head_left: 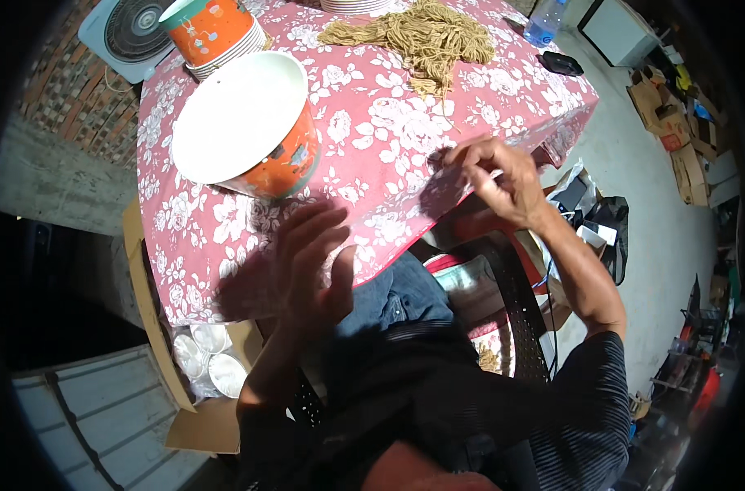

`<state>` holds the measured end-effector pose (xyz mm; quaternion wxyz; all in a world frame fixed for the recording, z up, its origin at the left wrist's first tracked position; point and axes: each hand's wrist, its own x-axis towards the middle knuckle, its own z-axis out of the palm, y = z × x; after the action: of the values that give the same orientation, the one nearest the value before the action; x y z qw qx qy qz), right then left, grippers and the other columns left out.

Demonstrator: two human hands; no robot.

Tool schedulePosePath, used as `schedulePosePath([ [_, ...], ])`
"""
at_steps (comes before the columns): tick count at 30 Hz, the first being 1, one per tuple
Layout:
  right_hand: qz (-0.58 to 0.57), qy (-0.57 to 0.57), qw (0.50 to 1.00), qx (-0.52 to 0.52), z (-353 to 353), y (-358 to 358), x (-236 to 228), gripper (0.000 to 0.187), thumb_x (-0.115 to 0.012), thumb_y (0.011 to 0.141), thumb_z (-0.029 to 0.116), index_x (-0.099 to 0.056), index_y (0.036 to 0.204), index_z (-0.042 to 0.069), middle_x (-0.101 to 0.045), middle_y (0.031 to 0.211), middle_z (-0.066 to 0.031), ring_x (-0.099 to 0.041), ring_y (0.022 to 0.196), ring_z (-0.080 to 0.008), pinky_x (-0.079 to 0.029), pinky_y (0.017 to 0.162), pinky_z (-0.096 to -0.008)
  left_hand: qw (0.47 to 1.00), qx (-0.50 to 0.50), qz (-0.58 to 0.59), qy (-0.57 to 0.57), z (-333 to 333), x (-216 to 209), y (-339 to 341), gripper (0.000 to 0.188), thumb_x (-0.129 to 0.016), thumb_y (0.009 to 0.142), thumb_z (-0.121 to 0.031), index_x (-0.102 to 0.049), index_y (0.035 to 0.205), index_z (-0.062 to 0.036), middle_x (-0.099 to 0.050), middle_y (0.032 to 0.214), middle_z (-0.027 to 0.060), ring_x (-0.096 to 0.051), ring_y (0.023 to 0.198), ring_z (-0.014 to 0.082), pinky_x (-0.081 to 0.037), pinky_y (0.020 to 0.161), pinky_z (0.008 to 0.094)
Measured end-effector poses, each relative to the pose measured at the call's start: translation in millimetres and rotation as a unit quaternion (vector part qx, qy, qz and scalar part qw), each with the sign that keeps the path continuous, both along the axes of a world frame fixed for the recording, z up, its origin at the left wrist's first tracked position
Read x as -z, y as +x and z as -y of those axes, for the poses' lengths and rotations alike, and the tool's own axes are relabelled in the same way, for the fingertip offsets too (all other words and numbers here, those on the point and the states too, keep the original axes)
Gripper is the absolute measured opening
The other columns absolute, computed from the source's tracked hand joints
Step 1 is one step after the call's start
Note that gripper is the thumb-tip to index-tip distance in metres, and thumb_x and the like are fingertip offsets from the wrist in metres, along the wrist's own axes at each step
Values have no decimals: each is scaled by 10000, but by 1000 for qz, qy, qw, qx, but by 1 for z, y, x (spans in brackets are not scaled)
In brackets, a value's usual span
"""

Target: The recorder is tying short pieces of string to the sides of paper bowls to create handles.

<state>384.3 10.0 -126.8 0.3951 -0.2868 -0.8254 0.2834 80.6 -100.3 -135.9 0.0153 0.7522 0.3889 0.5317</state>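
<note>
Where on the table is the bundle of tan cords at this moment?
In the head view, the tan cords lie near the top, right of centre, on the flowered tablecloth, beyond the right hand and left of the bottle.

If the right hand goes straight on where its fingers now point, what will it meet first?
Probably the nearer orange bucket, across the tablecloth; depth is unclear, so the right hand might brush the cloth first.

Tub (250, 127) on tablecloth (372, 176), cords (438, 39) behind right
</note>
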Motion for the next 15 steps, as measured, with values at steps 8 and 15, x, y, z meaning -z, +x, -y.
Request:
schedulePosePath([
  [8, 2, 72, 992, 99, 27, -31, 19, 96, -698, 959, 43, -680, 1033, -16, -735, 906, -130, -732, 814, -246, -587, 727, -355, 982, -5, 31, -187, -1, 6, 37, 451, -760, 827, 83, -617, 1245, -6, -677, 1180, 186, -674, 1095, 354, -527, 957, 400],
  [15, 88, -160, 968, 171, -71, 26, -9, 264, -763, 974, 240, -748, 1032, -17, -737, 884, -51, -660, 809, -118, -540, 739, -310, 978, 12, 81, -191, 2, 26, 35, 387, -758, 839, 73, -644, 1197, -14, -705, 1056, 162, -710, 971, 329, -558, 854, 385],
])
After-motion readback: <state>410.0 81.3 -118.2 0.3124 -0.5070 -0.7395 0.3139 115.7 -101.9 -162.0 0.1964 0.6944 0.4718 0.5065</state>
